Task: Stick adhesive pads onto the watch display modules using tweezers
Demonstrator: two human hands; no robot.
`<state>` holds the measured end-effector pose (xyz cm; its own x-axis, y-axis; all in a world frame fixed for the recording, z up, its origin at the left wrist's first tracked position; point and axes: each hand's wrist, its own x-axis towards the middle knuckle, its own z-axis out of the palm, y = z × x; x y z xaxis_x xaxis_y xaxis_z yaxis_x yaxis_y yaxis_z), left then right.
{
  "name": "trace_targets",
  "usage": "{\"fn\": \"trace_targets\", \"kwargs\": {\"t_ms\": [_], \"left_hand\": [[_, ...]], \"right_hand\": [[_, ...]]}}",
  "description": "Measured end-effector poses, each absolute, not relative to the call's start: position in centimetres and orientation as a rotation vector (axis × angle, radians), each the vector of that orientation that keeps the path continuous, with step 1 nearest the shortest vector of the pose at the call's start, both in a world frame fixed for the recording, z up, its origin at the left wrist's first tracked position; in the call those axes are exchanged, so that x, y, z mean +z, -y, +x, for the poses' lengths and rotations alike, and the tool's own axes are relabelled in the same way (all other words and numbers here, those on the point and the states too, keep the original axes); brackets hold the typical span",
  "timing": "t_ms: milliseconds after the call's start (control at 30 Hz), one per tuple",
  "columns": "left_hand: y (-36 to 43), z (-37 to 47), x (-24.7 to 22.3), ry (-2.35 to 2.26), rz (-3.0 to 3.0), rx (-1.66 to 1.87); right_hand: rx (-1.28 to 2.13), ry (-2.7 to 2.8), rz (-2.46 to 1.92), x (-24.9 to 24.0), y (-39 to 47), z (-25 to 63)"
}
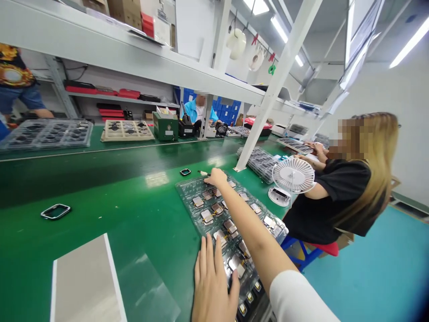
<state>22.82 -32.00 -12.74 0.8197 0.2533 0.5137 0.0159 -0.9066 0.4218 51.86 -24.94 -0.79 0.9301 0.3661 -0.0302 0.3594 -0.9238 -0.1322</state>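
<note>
A clear plastic tray on the green table holds rows of small silver parts with orange tabs. My left hand lies palm down with fingers spread at the tray's near left edge, holding nothing. Stretched across the tray, my right hand is closed at its far end, beside a small thin item with a white tip; what its fingers hold is too small to make out. A small black frame lies just beyond the tray. Another dark frame with a silver rim lies on the left.
A grey sheet with white edges and a clear film lie at the near left. A white fan and a seated person in black are at the right. A white post rises behind the tray. More trays stand along the back.
</note>
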Motion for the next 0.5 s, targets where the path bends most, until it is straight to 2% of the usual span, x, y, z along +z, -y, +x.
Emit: {"fn": "trace_targets", "kwargs": {"t_ms": [200, 500], "left_hand": [[31.97, 22.60, -12.54, -0.190, 2.619, 0.774], [32.01, 22.64, -12.44, -0.191, 2.599, 0.731]], "right_hand": [[0.277, 0.633, -2.950, -0.75, 24.15, 52.21], [0.379, 0.693, -2.928, -0.40, 24.30, 52.72]]}}
